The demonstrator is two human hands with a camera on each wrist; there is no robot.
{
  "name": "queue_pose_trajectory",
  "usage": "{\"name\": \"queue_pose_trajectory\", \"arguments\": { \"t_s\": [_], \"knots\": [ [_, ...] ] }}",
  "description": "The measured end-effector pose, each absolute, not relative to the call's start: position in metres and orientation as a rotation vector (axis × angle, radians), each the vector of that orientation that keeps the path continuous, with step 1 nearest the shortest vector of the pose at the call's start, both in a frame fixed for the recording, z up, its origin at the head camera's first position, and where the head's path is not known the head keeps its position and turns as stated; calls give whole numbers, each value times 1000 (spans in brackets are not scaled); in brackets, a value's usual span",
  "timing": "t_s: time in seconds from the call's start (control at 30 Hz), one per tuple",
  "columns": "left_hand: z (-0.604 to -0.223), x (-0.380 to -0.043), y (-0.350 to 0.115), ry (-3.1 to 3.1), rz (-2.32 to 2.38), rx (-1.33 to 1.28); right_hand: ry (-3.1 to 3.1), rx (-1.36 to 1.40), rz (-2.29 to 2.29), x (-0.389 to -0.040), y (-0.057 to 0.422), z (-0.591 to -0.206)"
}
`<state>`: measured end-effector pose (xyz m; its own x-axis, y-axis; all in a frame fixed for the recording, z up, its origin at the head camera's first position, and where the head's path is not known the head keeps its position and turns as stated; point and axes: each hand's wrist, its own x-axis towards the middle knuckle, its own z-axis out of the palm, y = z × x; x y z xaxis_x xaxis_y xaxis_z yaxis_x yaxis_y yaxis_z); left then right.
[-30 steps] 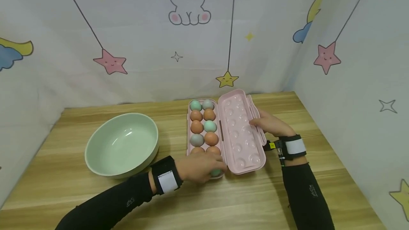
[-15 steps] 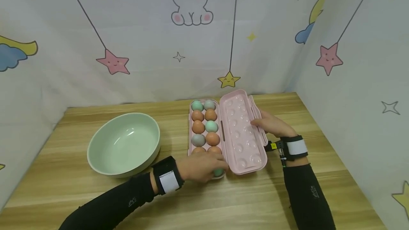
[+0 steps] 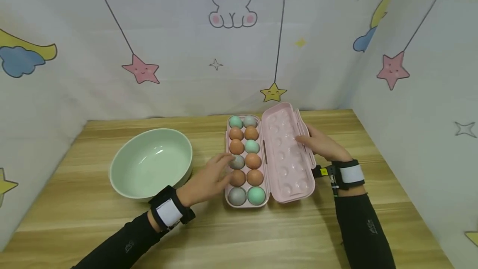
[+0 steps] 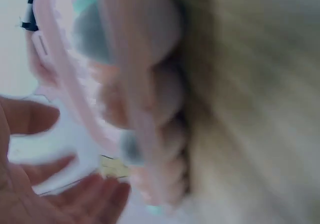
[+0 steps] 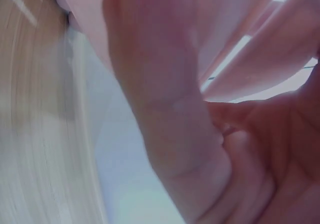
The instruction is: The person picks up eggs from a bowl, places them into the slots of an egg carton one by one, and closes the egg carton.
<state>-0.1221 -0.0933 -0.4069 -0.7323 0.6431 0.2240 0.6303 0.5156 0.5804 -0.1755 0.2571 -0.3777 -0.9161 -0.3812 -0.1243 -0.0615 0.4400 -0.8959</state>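
A pink egg carton (image 3: 266,188) lies with its lid (image 3: 285,169) tipped back to the right in the head view. Two columns of brown, grey and mint-green eggs fill its base, among them a grey egg (image 3: 237,196) and a green egg (image 3: 256,195) at the near end. My left hand (image 3: 207,182) hovers at the carton's left side, fingers spread, fingertips over or close by another grey egg (image 3: 237,162); contact cannot be told. In the left wrist view its fingers (image 4: 32,116) hold nothing. My right hand (image 3: 323,142) grips the lid's right edge, thumb on the inner face.
A wide pale-green bowl (image 3: 151,165) stands left of the carton, close behind my left wrist. Wood-grain table (image 3: 261,240) runs beneath everything. Patterned white curtains (image 3: 179,32) border the back and sides.
My left hand has come off the near-end eggs and moved left and away from me, its fingers opening out. Those eggs now show. My right hand keeps its hold on the lid.
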Motion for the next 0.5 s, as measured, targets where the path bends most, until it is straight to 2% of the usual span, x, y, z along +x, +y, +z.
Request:
{"name": "queue_pose_trajectory", "arguments": {
  "t_s": [0.17, 0.27, 0.5],
  "knots": [
    [-429, -127, -102, 2596, 1306, 680, 2418, -388, -1493, -173, 253, -372],
    [-441, -131, -100, 2441, 1492, 489, 2398, -392, -1562, -170, 250, -370],
    [-453, -138, -94, 2204, 1737, 423, 2361, -404, -1720, -165, 239, -364]
  ]
}}
